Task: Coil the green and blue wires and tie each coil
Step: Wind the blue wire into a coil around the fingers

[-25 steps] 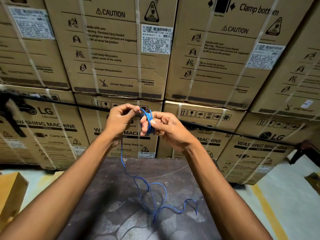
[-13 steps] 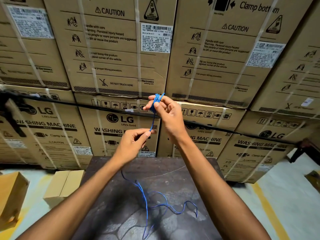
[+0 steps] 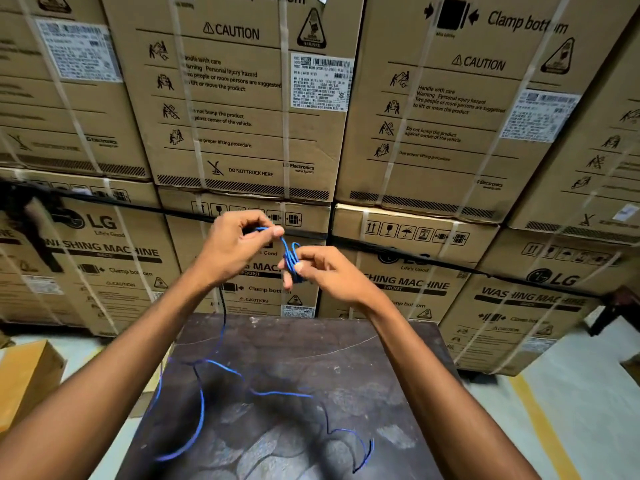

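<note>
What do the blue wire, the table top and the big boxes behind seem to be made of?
Blue wire: thin, probably plastic-coated; glossy and bends easily into loops. Table top: dark, hard and scuffed, with pale scratches; stone or worn wood, I cannot tell which. Boxes: brown matte cardboard with printed warnings, bound with pale straps.

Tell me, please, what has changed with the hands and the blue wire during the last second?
The left hand dropped, drew slack from the blue wire, then rose again beside the right hand, adding a loop. The loose wire shifted on the table. The right hand still pinches the coil.
</note>
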Demonstrator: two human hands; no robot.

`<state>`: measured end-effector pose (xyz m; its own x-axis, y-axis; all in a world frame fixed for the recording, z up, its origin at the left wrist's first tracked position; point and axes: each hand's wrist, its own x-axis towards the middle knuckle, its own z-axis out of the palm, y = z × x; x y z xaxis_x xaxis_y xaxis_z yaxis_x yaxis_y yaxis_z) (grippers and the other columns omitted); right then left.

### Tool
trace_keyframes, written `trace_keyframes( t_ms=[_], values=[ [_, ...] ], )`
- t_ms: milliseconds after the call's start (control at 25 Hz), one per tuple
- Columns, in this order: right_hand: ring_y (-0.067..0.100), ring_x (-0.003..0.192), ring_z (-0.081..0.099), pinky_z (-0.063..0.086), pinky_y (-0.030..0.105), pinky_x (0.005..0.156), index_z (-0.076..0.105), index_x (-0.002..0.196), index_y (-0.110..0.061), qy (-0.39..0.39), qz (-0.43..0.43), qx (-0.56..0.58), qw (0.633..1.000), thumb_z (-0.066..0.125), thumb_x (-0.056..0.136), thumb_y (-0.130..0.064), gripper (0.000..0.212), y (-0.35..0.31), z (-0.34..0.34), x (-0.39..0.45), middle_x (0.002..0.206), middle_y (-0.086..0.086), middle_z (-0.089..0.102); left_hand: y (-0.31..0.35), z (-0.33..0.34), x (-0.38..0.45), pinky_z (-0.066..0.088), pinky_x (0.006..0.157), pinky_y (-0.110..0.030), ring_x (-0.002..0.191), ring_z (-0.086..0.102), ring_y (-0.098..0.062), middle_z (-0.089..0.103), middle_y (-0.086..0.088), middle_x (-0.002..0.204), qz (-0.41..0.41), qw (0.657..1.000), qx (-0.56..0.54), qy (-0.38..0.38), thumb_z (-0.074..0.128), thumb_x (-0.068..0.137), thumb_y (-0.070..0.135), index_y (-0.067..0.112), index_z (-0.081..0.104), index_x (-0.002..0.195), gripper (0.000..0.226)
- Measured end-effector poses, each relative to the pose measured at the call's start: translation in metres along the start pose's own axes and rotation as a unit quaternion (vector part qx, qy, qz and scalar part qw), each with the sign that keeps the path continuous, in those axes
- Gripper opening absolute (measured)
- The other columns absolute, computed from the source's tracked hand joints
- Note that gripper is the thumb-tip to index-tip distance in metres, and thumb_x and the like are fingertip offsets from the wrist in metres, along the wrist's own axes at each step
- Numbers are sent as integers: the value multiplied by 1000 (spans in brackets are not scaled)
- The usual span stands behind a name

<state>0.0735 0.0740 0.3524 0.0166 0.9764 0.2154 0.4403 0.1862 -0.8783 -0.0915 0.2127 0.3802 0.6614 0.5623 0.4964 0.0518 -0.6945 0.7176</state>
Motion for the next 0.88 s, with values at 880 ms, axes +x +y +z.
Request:
trace_keyframes(
  t_ms=[880],
  values=[
    [20,66,63,53,41,64,67,99,-10,210,-90,-248,941,55,104,-11,12,15,-18,20,78,-2,70,-6,26,-40,24,50,-25,49,31,-2,43,12,51,13,996,-55,-63,52,99,35,22,73,85,29]
  ],
)
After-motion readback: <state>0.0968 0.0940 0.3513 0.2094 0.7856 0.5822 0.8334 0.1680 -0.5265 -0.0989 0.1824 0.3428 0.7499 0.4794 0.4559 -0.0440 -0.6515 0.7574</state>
